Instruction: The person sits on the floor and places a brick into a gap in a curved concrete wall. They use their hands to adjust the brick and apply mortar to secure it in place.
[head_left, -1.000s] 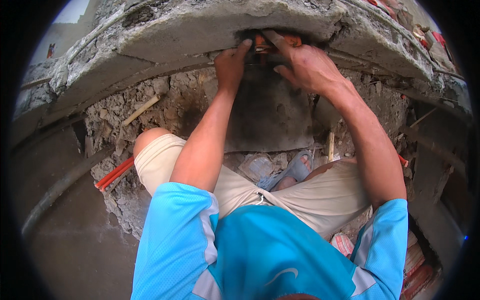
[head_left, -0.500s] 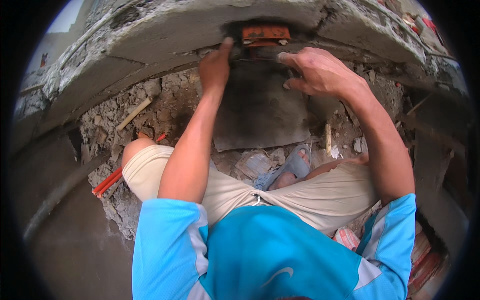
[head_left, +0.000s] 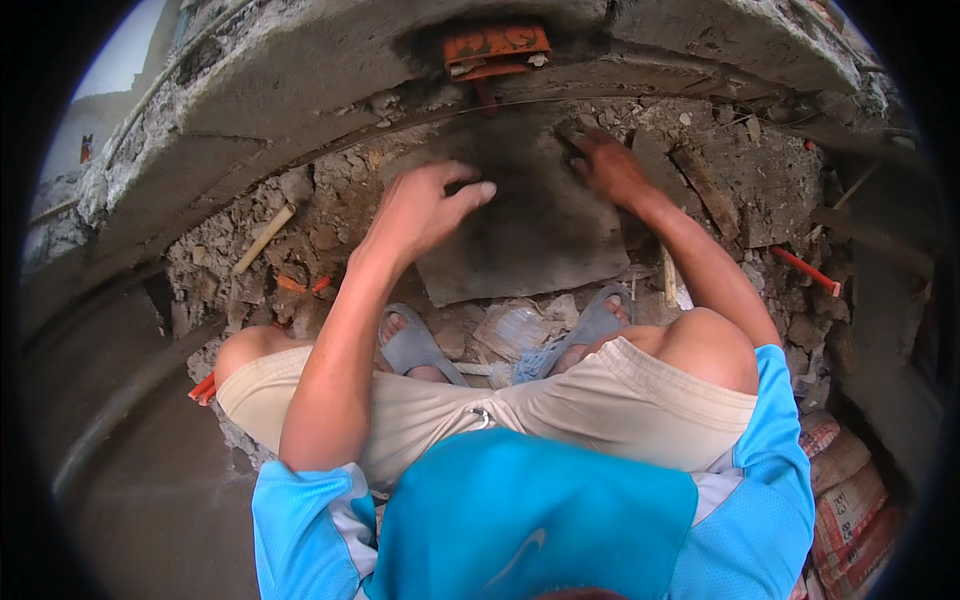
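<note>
A flat grey board lies on the rubble in front of me, its upper part in dark shadow. Over its left side hovers my left hand, open, with thumb and fingers apart and nothing in them. My right hand is at the board's upper right edge. Its fingers reach left and look spread, with dark grey fingertips; whether they touch the board I cannot tell. Beyond both hands, an orange-red metal block is set in the face of the curved concrete beam. A short red piece hangs below it.
Broken rubble surrounds the board. A pale stick and red tubes lie at the left, another red tube at the right. Printed sacks are piled at lower right. My sandalled feet stand just nearer than the board.
Both hands have come down from beside the orange-red block toward the board. My knees have spread, both feet now show, and the view has shifted slightly.
</note>
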